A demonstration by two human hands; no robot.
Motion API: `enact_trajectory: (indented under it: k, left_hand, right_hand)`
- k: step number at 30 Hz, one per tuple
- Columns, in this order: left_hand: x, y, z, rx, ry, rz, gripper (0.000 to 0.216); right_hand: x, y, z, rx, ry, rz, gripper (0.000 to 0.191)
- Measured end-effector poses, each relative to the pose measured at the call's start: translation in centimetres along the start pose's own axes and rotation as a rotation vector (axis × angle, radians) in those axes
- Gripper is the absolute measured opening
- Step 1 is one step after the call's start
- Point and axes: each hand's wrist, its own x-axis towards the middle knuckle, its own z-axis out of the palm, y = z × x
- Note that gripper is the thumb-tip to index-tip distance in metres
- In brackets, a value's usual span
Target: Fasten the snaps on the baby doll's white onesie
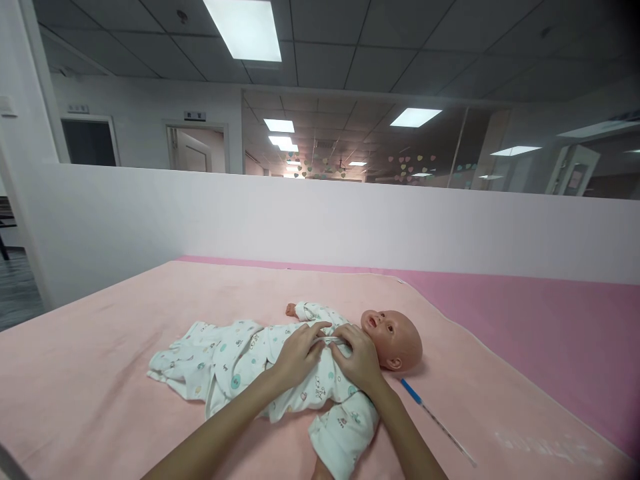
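Observation:
A baby doll (pixel 400 337) lies on its back with its head to the right. It wears a white romper (pixel 245 353) with small printed figures. My left hand (pixel 300 350) and my right hand (pixel 357 353) meet at the doll's chest. Between them the fingers of both hands pinch a white tie strap (pixel 330 339) of the romper. One doll hand (pixel 291 310) sticks out of the far sleeve. The near sleeve (pixel 345 427) points toward me, the arm's end partly cut off by the frame.
A thin stick thermometer with a blue end (pixel 411 391) lies right of my right forearm. Doll and stick rest on a pink blanket (pixel 125 320) over a darker pink mat (pixel 550 333). A low white wall (pixel 350 227) borders the far side.

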Motion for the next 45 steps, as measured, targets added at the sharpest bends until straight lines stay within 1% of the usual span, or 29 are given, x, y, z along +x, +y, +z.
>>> enact_trajectory:
  k: [3, 8, 12, 19, 24, 27, 33, 36, 40, 42, 45]
  left_hand:
    - [0.0, 0.1, -0.07, -0.02, 0.003, -0.005, 0.037]
    - [-0.08, 0.22, -0.08, -0.041, 0.009, 0.016, 0.041]
    - [-0.19, 0.19, -0.04, -0.07, 0.02, 0.016, 0.042]
    - [-0.12, 0.04, -0.02, -0.127, 0.034, 0.042, 0.052]
    - [-0.18, -0.12, -0.05, -0.136, 0.032, 0.058, 0.052]
    - [-0.16, -0.05, -0.11, -0.147, 0.029, 0.041, 0.049]
    - [0.11, 0.27, -0.17, -0.236, 0.052, -0.058, 0.042]
    - [0.08, 0.28, -0.19, -0.295, 0.058, -0.066, 0.04]
    - [0.05, 0.08, -0.27, -0.373, 0.02, -0.049, 0.035]
    - [0.16, -0.06, -0.31, -0.413, 0.002, -0.044, 0.028]
    - [0.39, -0.14, -0.39, -0.414, -0.008, -0.049, 0.012]
  right_hand:
    - [0.0, -0.06, -0.2, 0.031, -0.013, 0.009, 0.004]
    - [0.07, -0.08, -0.38, 0.092, -0.023, 0.008, 0.014]
    - [0.13, -0.03, -0.26, 0.064, -0.006, 0.021, 0.014]
    - [0.09, 0.16, 0.01, 0.034, 0.014, 0.015, 0.016]
    - [0.14, 0.28, 0.09, 0.047, 0.025, 0.011, 0.015]
    - [0.2, 0.25, 0.06, 0.048, 0.027, 0.014, 0.015]
    - [0.09, 0.08, -0.02, 0.056, 0.039, 0.015, 0.015]
    - [0.05, 0.0, -0.03, 0.055, 0.033, 0.032, 0.015]
    - [0.13, -0.01, -0.03, 0.05, 0.028, 0.032, 0.014]
    - [0.18, -0.01, -0.05, 0.048, 0.024, 0.026, 0.014]
    - [0.17, -0.02, -0.08, 0.04, 0.021, 0.02, 0.016]
